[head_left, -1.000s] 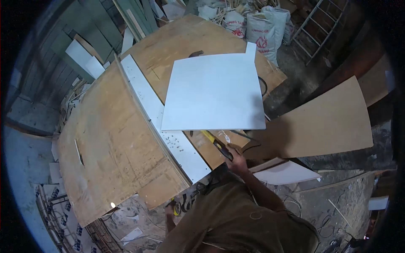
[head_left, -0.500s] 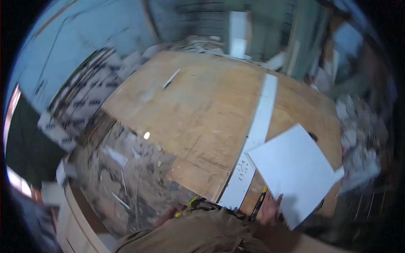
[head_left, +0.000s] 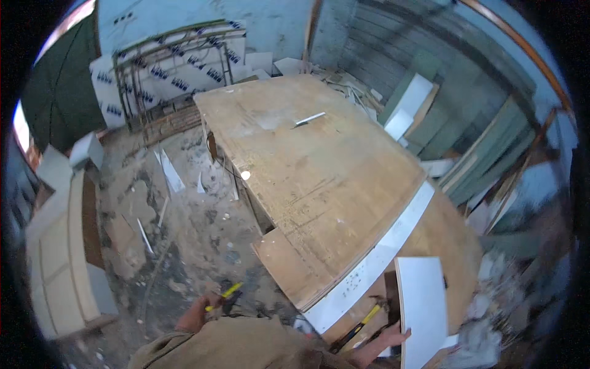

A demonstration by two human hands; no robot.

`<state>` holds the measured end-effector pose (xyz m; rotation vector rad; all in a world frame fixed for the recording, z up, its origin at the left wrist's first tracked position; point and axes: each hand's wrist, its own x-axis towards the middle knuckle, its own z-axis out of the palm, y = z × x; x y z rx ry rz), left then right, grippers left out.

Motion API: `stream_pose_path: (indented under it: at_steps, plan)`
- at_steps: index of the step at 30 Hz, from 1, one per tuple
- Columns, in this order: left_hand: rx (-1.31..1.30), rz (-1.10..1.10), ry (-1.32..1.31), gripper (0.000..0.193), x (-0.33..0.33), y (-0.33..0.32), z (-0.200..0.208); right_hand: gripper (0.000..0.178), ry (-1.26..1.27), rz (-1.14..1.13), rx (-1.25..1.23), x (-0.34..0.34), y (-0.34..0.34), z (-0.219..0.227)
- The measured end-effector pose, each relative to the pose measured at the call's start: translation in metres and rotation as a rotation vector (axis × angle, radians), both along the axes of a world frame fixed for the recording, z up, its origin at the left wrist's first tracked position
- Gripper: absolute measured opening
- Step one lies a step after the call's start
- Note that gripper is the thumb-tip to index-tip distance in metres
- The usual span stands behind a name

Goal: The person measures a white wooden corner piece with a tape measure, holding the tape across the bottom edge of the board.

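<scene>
My right hand (head_left: 390, 337) grips the left edge of a white board (head_left: 424, 307), which stands tilted over the near right part of the plywood table (head_left: 332, 184). Beside that hand lies a hammer (head_left: 362, 326) with a yellow-and-black handle. Low on the left, off the table's edge, my left hand (head_left: 195, 315) is closed on a slim yellow-and-black tool (head_left: 224, 296); its exact kind is too blurred to tell. A long white strip (head_left: 381, 249) runs across the tabletop, with small dark bits scattered on its near end.
A thin white-and-dark tool (head_left: 309, 119) lies far back on the table. Curved pale furniture (head_left: 67, 264) stands at the left, and white offcuts (head_left: 170, 172) litter the floor. Wrapped panels (head_left: 184, 71) lean on the back wall; scraps (head_left: 491, 307) are heaped at the right.
My view has swung left. The white board, earlier showing its broad face, is now turned more on edge in my right hand. My left hand with the yellow tool has come further into sight.
</scene>
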<state>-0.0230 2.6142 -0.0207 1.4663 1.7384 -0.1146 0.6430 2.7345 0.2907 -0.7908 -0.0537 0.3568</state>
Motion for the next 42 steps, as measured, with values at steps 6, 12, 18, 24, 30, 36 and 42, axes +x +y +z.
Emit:
stream_pose_path:
  at_steps: [6,12,18,24,30,36,42]
  plan:
    - [-0.145,0.516,-0.003,0.029,-0.067,-0.051,-0.029,0.031,-0.807,-0.344,-0.658,-0.103,-0.022,0.069]
    - [-0.092,0.393,-0.045,0.025,-0.202,-0.058,-0.044,0.055,-0.105,0.136,-0.223,-0.287,-0.005,0.167]
    - [0.305,-0.013,0.15,0.025,-0.336,-0.038,0.002,0.052,-0.085,0.335,0.055,-0.355,0.002,0.177]
    - [0.116,1.017,-0.913,0.036,-0.362,-0.034,0.035,0.055,0.089,0.256,0.251,-0.394,0.049,0.179]
    - [-0.081,0.72,-0.703,0.035,-0.324,0.058,0.049,0.041,0.194,0.316,0.308,-0.396,0.049,0.174]
    - [-0.114,0.506,-0.631,0.034,-0.238,0.106,0.071,0.033,0.044,0.271,0.18,-0.297,0.031,0.16]
    - [-0.146,0.351,-0.541,0.033,-0.119,0.11,0.083,0.036,0.057,0.122,0.312,-0.132,0.016,0.119]
